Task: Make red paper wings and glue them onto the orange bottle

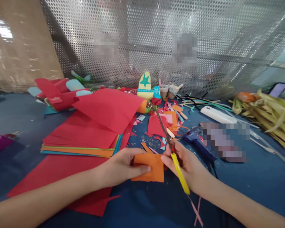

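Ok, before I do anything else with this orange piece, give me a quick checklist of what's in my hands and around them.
1. Orange paper held: ok, your left hand has its thumb on top, and your right thumb is at its edge.
2. Yellow-handled scissors in your right hand: ok.
3. Scissors aimed away from you: ok, they point toward the far side.
4. Area beyond the paper free of bits: not ok, paper scraps lie there.
5. Lower red sheet out from under your left forearm: not ok, the arm crosses over it.
6. Blue glue gun switched off: cannot tell.
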The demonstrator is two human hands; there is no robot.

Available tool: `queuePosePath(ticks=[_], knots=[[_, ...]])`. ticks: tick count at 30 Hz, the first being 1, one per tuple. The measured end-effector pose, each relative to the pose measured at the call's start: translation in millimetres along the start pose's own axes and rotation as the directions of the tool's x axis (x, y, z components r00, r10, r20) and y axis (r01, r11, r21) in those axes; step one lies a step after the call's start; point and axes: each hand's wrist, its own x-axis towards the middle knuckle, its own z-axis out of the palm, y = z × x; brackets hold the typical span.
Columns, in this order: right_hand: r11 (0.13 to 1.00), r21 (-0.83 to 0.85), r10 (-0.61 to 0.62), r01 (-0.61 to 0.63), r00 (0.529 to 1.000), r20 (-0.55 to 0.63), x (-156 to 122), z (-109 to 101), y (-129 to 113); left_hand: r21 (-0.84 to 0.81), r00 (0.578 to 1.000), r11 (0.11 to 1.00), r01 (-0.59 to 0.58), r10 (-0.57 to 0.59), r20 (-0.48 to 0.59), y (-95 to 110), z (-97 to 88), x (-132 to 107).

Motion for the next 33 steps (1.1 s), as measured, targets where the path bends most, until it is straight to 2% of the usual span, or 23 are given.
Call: queuePosePath(ticks=[2,4,8,11,15,20,24,29,33], knots=[[0.988,-0.153,0.010,-0.017,0.999,-0.042,0,-13,1,-0.018,1.000,1.000,0.008,-0.008,-0.009,-1,0.2,0],[0.937,-0.345,0.011,-0.053,0.992,-0.123,0,-29,6,0.011,0.999,0.999,0.038,-0.038,-0.022,0,0.4,-1],[0.727,-0.654,0.043,-0.208,0.965,-0.259,-4,-54,27,0.076,0.996,0.993,0.092,-0.091,-0.022,4,-0.3,-2],[0.597,-0.769,0.051,-0.229,0.967,-0.248,-9,-56,45,0.099,0.995,0.990,0.097,-0.096,-0.017,7,-1.4,-1],[0.526,-0.838,0.008,-0.144,0.986,-0.165,-15,-49,56,0.137,0.996,0.987,0.084,-0.081,-0.027,7,-2.0,0],[0.519,-0.854,-0.060,-0.050,0.994,-0.095,-19,-50,56,0.133,0.997,0.988,0.075,-0.071,-0.033,8,-1.4,0],[0.554,-0.832,-0.090,-0.017,0.993,-0.081,-16,-54,58,0.116,0.995,0.989,0.090,-0.086,-0.041,9,-1.1,0],[0.647,-0.762,-0.092,-0.032,0.989,-0.119,-11,-57,68,0.113,0.995,0.989,0.094,-0.091,-0.030,7,-2.0,-1],[0.768,-0.639,-0.103,-0.032,0.980,-0.173,-14,-53,65,0.103,0.997,0.992,0.075,-0.072,-0.033,7,-2.4,-1]])
